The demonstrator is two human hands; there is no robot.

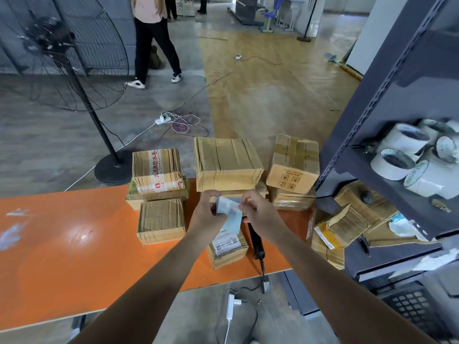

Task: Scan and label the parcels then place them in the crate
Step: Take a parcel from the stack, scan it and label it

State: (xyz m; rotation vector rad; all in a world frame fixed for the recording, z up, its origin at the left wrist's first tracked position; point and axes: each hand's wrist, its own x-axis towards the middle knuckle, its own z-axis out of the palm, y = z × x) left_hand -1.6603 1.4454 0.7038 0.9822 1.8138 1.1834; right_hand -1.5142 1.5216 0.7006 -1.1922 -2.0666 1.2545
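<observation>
Both my hands meet above the orange table [74, 244] and hold a white shipping label [227, 207] with a pale blue backing. My left hand [210, 209] pinches its left side, and my right hand [253, 207] pinches its upper right corner. Right below lies a small taped parcel [227, 249] with a label stuck on top. A black handheld scanner [255, 240] lies on the table just right of that parcel. Several brown taped parcels [227, 165] are stacked along the table's far edge.
A grey metal shelf [387, 120] at the right holds white tape rolls [407, 150], and torn cartons lie on its lower shelf. A black crate [414, 309] stands at lower right. A large floor fan [64, 53] stands far left. A person [154, 40] stands beyond, with cables on the floor.
</observation>
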